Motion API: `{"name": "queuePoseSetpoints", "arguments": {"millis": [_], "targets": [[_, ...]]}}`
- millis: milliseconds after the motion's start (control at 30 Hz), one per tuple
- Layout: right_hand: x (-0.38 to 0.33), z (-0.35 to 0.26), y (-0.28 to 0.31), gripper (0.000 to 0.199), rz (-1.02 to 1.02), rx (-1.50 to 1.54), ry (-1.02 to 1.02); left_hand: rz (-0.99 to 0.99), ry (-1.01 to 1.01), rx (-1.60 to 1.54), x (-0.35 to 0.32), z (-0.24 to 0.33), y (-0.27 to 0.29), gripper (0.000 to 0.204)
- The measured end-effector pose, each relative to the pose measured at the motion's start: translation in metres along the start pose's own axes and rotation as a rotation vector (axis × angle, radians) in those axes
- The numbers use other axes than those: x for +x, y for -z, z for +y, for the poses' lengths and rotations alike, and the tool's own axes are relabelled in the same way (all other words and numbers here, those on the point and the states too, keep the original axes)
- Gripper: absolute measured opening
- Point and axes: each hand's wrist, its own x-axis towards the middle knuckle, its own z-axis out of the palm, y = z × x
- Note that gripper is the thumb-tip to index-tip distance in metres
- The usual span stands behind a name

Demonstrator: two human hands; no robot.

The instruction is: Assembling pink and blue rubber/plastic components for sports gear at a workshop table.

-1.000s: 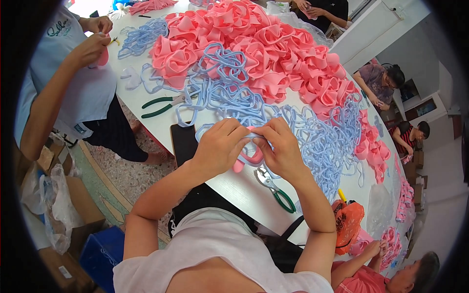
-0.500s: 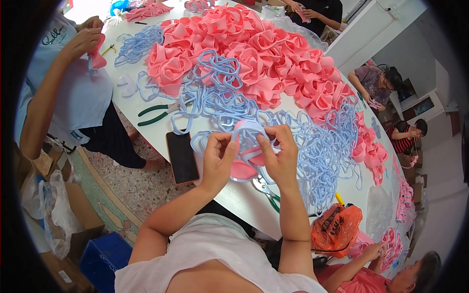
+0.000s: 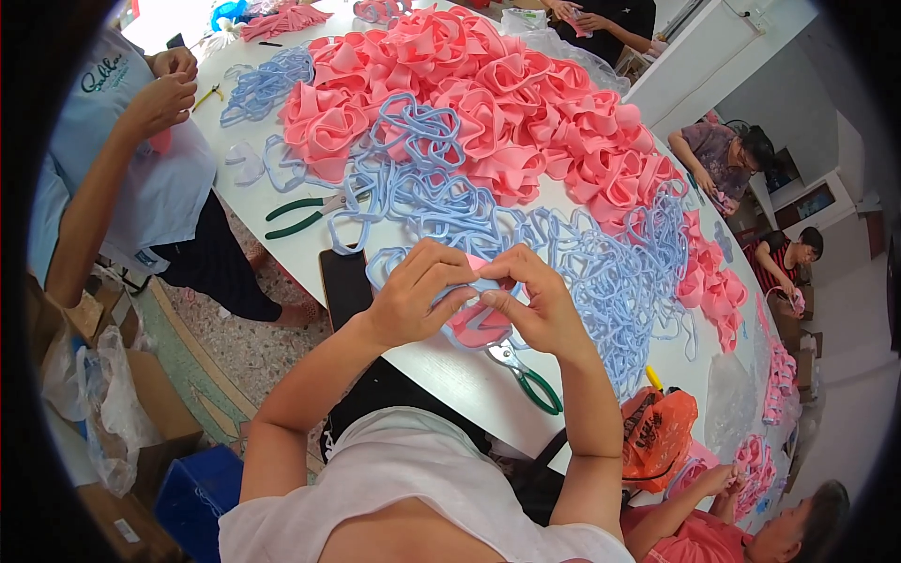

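In front of my body, above the near edge of the white table (image 3: 441, 385), my left hand (image 3: 419, 293) and my right hand (image 3: 535, 298) pinch a soft piece (image 3: 481, 328) made of a pink strip and a light-blue loop. Both thumbs and forefingers meet at its upper rim, where blue material shows between them. The fingers partly hide it, and I cannot tell how pink and blue are joined. Just beyond and to the right spreads a tangled heap of light-blue loops (image 3: 601, 291). Green-handled pliers (image 3: 530, 380) lie below my right hand.
A large pile of pink foam bands (image 3: 441, 84) covers the far table. At left are other green-handled pliers (image 3: 298, 220) and a dark phone (image 3: 343, 286); an orange plastic bag (image 3: 659, 436) sits at right. Several people work around the table, one standing at left (image 3: 122, 169).
My hands have come closer together, fingers now curled over the piece's upper rim. The pliers beneath my right hand show more. The person at left has lowered a pink piece.
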Motion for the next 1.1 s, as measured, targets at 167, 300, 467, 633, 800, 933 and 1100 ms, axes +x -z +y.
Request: {"name": "queuePoseSetpoints", "arguments": {"millis": [167,300,467,633,800,933,1100], "targets": [[-0.001,0.004,-0.004,0.023,0.01,-0.071,0.057,0.017,-0.018,-0.001,-0.003,0.0,-0.003,0.024],[-0.004,0.01,-0.017,0.023,0.167,-0.326,0.244,-0.013,0.037,0.036,0.005,0.003,0.003,0.021],[0.0,0.007,-0.027,0.021,0.27,-0.359,0.201,0.014,0.134,-0.017,0.001,0.003,0.0,0.016],[0.011,0.021,-0.02,0.022,0.189,-0.294,0.155,0.077,0.092,0.02,-0.003,-0.011,-0.005,0.017],[0.005,0.018,0.012,0.053,-0.026,0.232,-0.17,0.19,0.223,-0.121,-0.012,-0.022,0.013,0.012],[-0.001,0.011,0.014,0.06,-0.287,0.574,-0.279,0.192,0.191,-0.157,-0.01,-0.016,0.02,0.013],[0.004,0.012,0.014,0.052,-0.207,0.516,-0.371,0.168,0.134,-0.172,-0.006,-0.004,0.024,0.015]]}}
